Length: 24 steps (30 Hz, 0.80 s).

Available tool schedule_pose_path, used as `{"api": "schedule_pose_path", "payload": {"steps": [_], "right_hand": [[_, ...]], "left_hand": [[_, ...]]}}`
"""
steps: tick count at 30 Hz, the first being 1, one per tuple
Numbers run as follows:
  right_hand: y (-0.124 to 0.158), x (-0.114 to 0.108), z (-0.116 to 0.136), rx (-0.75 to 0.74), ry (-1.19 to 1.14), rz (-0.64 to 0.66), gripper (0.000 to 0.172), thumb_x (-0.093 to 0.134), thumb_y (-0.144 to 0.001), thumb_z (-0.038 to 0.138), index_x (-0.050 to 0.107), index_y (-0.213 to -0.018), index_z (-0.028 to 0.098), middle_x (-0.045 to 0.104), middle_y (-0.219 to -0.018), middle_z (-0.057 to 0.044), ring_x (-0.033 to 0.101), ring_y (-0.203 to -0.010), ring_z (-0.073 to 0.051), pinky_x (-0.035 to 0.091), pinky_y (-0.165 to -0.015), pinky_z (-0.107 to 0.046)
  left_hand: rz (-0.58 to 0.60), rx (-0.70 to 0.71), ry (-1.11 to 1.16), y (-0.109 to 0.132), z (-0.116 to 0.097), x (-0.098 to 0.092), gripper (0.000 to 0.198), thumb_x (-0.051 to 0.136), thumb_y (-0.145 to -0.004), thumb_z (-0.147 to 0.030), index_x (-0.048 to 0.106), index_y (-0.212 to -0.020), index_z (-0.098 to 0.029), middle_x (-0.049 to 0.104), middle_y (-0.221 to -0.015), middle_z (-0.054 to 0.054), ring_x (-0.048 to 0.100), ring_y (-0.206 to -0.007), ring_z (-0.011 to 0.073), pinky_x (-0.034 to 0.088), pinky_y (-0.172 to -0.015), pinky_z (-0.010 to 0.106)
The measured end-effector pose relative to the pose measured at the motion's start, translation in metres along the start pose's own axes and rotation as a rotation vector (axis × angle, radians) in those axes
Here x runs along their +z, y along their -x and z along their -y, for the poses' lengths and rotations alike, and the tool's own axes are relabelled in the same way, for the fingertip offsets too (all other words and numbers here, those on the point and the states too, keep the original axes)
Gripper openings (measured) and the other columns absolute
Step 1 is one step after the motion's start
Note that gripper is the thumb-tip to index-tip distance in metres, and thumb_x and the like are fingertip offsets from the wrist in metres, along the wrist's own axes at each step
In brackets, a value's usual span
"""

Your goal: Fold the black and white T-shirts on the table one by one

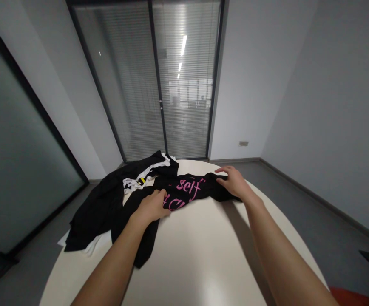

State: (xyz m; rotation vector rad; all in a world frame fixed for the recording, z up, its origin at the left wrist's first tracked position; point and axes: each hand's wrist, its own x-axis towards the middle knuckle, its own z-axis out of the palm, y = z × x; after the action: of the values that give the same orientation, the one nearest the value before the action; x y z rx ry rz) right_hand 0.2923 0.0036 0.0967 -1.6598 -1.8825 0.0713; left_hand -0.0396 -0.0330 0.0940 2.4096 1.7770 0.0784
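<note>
A black T-shirt [187, 193] with pink lettering lies across the table, bunched into a long strip. One piece of its cloth hangs toward me below my left hand. My left hand [154, 206] is on its near edge beside the lettering, fingers bent over the cloth and thumb on the near side. At the shirt's right end, my right hand [234, 182] has index finger and thumb apart, touching or just above the fabric. Its other fingers are partly hidden.
A heap of black and white clothes [98, 208] lies along the left side of the round white table [197, 250], partly over its edge. Beyond the table stands a glass door with blinds [184, 119]. Something red [350, 296] shows at the lower right.
</note>
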Motion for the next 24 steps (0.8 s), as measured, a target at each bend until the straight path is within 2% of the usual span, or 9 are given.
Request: {"api": "schedule_pose_path", "payload": {"steps": [3,5,7,12,15,19,21,24], "right_hand": [[0.003,0.010,0.006,-0.224,0.034,0.278,0.043,0.076,-0.072,0.017,0.072,-0.114,0.022,0.067,-0.123,-0.007,0.055,-0.122,-0.026,0.036,-0.112,-0.039],[0.006,0.017,0.007,-0.229,0.091,0.399,0.050,0.079,-0.068,0.014,0.072,-0.116,0.023,0.069,-0.119,-0.006,0.055,-0.122,-0.027,0.038,-0.109,-0.038],[0.008,0.021,0.005,-0.155,0.156,0.435,0.048,0.076,-0.069,0.011,0.072,-0.115,0.024,0.070,-0.115,-0.006,0.057,-0.120,-0.027,0.042,-0.103,-0.035],[0.009,0.010,-0.001,-0.041,0.138,0.297,0.023,0.065,-0.087,0.025,0.072,-0.108,0.027,0.073,-0.113,-0.004,0.064,-0.108,-0.024,0.047,-0.092,-0.033],[0.006,-0.004,0.000,0.020,-0.009,0.124,0.026,0.057,-0.094,0.034,0.068,-0.116,0.027,0.075,-0.109,-0.005,0.067,-0.103,-0.023,0.048,-0.088,-0.032],[0.003,-0.014,0.003,0.188,-0.116,-0.177,0.033,0.050,-0.097,0.038,0.062,-0.124,0.024,0.076,-0.105,-0.008,0.069,-0.095,-0.024,0.048,-0.081,-0.032],[0.004,-0.012,0.002,0.231,-0.072,-0.212,0.031,0.049,-0.097,0.037,0.065,-0.119,0.024,0.075,-0.107,-0.008,0.068,-0.096,-0.025,0.048,-0.083,-0.033],[0.006,-0.006,-0.004,0.224,0.100,-0.162,0.028,0.053,-0.094,0.036,0.073,-0.107,0.022,0.073,-0.112,-0.012,0.065,-0.103,-0.028,0.046,-0.087,-0.035]], "left_hand": [[0.017,-0.003,-0.083,0.002,0.000,-0.001,0.044,0.072,-0.078,-0.020,0.059,-0.121,-0.023,0.060,-0.122,0.010,0.069,-0.101,0.0280,0.051,-0.084,0.035],[-0.024,-0.017,-0.083,0.000,0.002,-0.001,0.032,0.065,-0.084,-0.015,0.063,-0.115,-0.023,0.060,-0.119,0.009,0.069,-0.101,0.0258,0.051,-0.086,0.034],[-0.099,-0.038,-0.060,-0.003,0.005,-0.003,0.021,0.060,-0.090,-0.017,0.067,-0.108,-0.023,0.060,-0.118,0.009,0.068,-0.102,0.0251,0.050,-0.089,0.034],[-0.459,-0.140,-0.035,-0.005,0.012,-0.016,0.021,0.055,-0.096,-0.026,0.070,-0.111,-0.023,0.060,-0.117,0.010,0.062,-0.111,0.0266,0.050,-0.091,0.033],[-0.561,-0.242,-0.012,-0.005,0.020,-0.019,0.020,0.054,-0.097,-0.027,0.064,-0.113,-0.024,0.065,-0.112,0.008,0.065,-0.103,0.0259,0.050,-0.083,0.033],[-0.481,-0.270,0.041,-0.011,0.027,-0.015,0.013,0.056,-0.096,-0.028,0.057,-0.108,-0.023,0.071,-0.100,0.005,0.069,-0.094,0.0250,0.048,-0.081,0.032],[-0.403,-0.233,0.083,-0.012,0.024,-0.011,0.017,0.059,-0.095,-0.029,0.055,-0.110,-0.022,0.073,-0.100,0.006,0.069,-0.095,0.0250,0.048,-0.082,0.032],[-0.230,-0.098,0.157,-0.008,0.013,-0.007,0.032,0.063,-0.091,-0.039,0.052,-0.117,-0.022,0.072,-0.109,0.009,0.069,-0.100,0.0264,0.049,-0.087,0.034]]}}
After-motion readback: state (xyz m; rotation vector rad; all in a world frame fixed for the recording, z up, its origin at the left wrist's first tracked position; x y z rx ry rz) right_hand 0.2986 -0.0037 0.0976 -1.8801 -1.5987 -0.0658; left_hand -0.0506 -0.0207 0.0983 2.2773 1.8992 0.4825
